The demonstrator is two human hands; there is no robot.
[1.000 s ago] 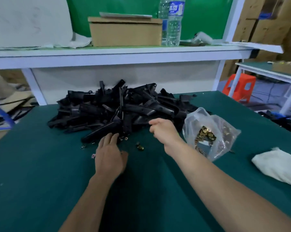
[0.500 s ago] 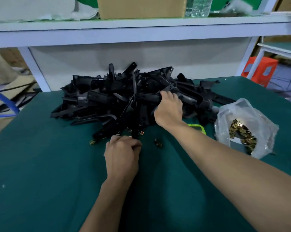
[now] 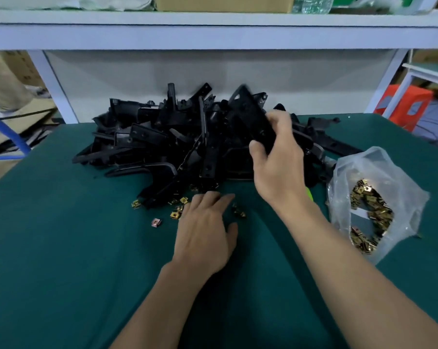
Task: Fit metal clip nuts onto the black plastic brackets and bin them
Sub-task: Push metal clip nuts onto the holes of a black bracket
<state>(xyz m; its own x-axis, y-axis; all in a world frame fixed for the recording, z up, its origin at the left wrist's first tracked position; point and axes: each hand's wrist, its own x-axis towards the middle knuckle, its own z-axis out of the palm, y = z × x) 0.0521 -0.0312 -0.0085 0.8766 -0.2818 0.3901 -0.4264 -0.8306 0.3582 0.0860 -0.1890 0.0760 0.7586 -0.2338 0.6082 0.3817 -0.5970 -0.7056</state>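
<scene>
A heap of black plastic brackets [image 3: 177, 137] lies at the far side of the green table [image 3: 61, 260]. My right hand [image 3: 278, 167] grips one black bracket [image 3: 250, 114] and holds it lifted above the heap, tilted. My left hand [image 3: 205, 233] lies flat on the table with its fingers stretched towards several loose brass clip nuts [image 3: 175, 214] scattered at the heap's front edge. A clear plastic bag [image 3: 374, 202] holding many more clip nuts lies open to the right.
A white shelf [image 3: 213, 34] spans the back above the heap, with a cardboard box [image 3: 223, 2] and a water bottle on it. An orange stool [image 3: 404, 104] stands at the far right. Something yellow-green [image 3: 309, 193] peeks out behind my right wrist.
My right hand has closed round a bracket and lifted it off the heap. My left hand has uncurled and now lies flat with fingers extended by the loose nuts.
</scene>
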